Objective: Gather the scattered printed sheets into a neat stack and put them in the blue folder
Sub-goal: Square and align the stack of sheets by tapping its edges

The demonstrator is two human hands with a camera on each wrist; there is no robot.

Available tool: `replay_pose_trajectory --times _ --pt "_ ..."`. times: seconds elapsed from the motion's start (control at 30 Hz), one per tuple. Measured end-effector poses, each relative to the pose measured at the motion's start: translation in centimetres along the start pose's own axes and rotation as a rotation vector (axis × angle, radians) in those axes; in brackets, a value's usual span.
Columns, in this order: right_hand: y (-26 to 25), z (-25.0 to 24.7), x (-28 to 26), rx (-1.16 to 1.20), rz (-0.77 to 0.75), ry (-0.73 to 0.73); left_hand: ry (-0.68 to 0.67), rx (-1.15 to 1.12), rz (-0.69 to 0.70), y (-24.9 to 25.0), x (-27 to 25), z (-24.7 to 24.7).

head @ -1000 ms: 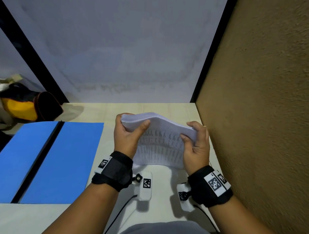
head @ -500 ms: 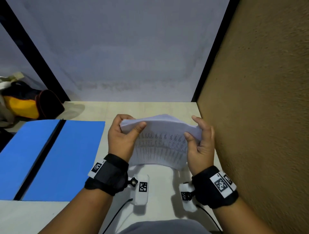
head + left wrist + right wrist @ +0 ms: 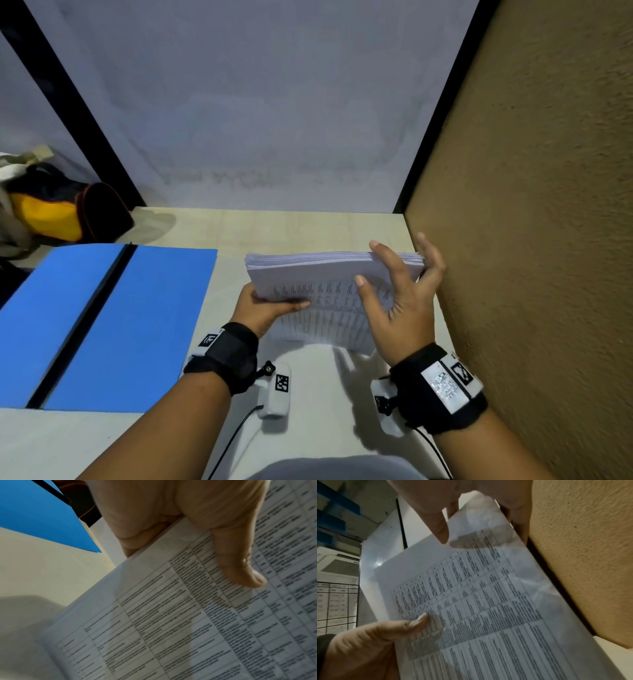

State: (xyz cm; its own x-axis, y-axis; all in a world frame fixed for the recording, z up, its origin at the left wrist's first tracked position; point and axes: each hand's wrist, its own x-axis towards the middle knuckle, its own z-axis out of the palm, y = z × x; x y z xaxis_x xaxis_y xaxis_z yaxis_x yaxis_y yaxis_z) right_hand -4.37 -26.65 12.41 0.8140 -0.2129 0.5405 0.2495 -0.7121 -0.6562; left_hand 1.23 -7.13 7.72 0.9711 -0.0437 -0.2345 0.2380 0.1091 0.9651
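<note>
A thick stack of printed sheets (image 3: 322,277) with tables of text stands tilted on its lower edge on the desk, printed side toward me. My left hand (image 3: 274,305) grips its lower left edge, with the thumb (image 3: 240,569) pressed on the front page (image 3: 171,615). At the stack's right edge my right hand (image 3: 397,274) has its fingers spread and straight. Its thumb (image 3: 438,524) hovers just off the page (image 3: 488,601), and the other fingers reach over and behind the edge. The blue folder (image 3: 113,318) lies open flat on the desk to the left.
A brown textured wall (image 3: 531,240) rises close beside my right hand. A white panel (image 3: 257,120) closes the back of the desk (image 3: 308,226). A black and yellow bag (image 3: 51,212) sits at the far left, behind the folder.
My right hand has let go of its pinch on the right edge and spread its fingers. The bowed stack has straightened. My left hand has slid lower on the left edge.
</note>
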Motion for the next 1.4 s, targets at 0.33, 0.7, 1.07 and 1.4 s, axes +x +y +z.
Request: replay_pose_trajectory --times 0.33,0.7,1.07,1.4 --pt "-2.6 -1.1 1.0 -0.661 -0.225 -0.269 -0.052 -0.017 0.031 -0.5 0.8 -0.3" --pt "-5.3 0.6 0.6 -0.616 -0.318 -0.293 -0.063 0.017 0.085 -0.9 1.7 -0.4" --pt "-3.4 -0.9 1.9 -0.607 -0.123 -0.276 -0.041 0.059 0.081 -1.3 2.1 -0.4" --pt "3.4 -0.4 2.8 0.485 0.594 -0.213 -0.060 0.017 0.049 -0.9 1.6 -0.8"
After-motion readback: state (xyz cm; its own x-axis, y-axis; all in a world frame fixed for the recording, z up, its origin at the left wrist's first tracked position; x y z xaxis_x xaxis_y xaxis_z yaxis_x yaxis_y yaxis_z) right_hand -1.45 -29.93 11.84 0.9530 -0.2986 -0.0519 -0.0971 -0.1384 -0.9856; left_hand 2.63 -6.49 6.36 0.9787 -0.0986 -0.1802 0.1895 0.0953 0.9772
